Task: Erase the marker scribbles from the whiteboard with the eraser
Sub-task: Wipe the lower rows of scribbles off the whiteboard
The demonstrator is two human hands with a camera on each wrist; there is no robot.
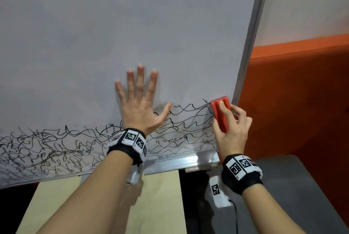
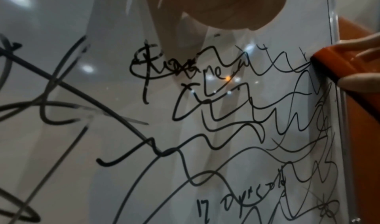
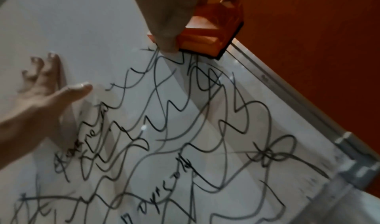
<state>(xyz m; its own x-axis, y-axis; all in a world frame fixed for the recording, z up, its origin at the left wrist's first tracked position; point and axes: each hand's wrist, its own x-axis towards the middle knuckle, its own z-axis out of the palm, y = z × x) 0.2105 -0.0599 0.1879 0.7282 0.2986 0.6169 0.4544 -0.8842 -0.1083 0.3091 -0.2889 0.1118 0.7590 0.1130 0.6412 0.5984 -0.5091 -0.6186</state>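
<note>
Two hands work the board (image 1: 132, 26): left hand (image 1: 139, 101) flat, fingers spread, bracing; right hand (image 1: 231, 130) gripping the eraser (image 1: 220, 114) at the right edge. Scribbles (image 1: 56, 148) fill the bottom; next, probably, sweep leftward, pressing firmly.

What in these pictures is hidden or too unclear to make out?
- Scribbles under the left hand and wrist: covered, head view.
- Small handwriting: too scrawled to read.
- Eraser felt face: against the whiteboard, partly behind the right hand.
- Whiteboard's left end: cut off, head view.
</note>
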